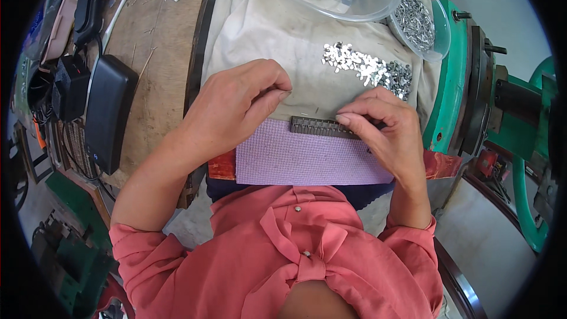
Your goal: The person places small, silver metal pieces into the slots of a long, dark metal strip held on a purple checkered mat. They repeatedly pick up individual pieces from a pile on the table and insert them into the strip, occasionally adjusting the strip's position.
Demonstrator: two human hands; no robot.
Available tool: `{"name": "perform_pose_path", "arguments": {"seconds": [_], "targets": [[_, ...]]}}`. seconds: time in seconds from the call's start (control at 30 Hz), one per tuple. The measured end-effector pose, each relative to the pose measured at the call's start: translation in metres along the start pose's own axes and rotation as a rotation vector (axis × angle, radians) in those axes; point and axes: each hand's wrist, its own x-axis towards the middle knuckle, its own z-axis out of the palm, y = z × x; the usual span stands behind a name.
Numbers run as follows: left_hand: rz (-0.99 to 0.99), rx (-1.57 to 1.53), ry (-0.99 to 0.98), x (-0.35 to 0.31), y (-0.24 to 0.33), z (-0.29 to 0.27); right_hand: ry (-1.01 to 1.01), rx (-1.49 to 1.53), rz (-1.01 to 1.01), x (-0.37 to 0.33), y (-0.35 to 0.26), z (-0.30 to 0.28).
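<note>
A dark metal bar with a row of slots [319, 126] lies across the far edge of a purple woven mat [295, 159]. My left hand [239, 100] hovers left of the bar, thumb and forefinger pinched together; whatever is between them is too small to make out. Bent over the bar's right part is my right hand [387, 130]. Its thumb and forefinger come close together at the slots, and that end of the bar is hidden beneath it. Just beyond the right hand, small shiny metal pieces [366, 65] are spread on a pale cloth [254, 29].
Two clear plastic tubs, a large one [378, 12] and a smaller one [440, 50], hold many small metal parts at the back. Green machinery [440, 82] borders the right. On the wooden board [159, 35] at left are a black case [109, 112] and a toothbrush [121, 3].
</note>
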Motion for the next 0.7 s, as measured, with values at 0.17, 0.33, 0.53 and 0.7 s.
{"name": "perform_pose_path", "arguments": {"seconds": [0.17,0.33,0.53,0.7], "targets": [[0.056,-0.097,0.050,0.002,0.005,0.005,0.085,0.111,-0.083,0.005,-0.010,0.007],[0.000,-0.354,0.086,-0.014,0.010,0.020,0.173,0.227,-0.212,0.008,-0.020,0.036],[-0.046,-0.529,0.078,-0.012,0.016,0.020,0.199,0.363,-0.170,0.011,-0.016,0.036],[-0.042,-0.445,0.067,-0.009,0.013,0.020,0.141,0.284,-0.186,0.016,-0.015,0.029]]}}
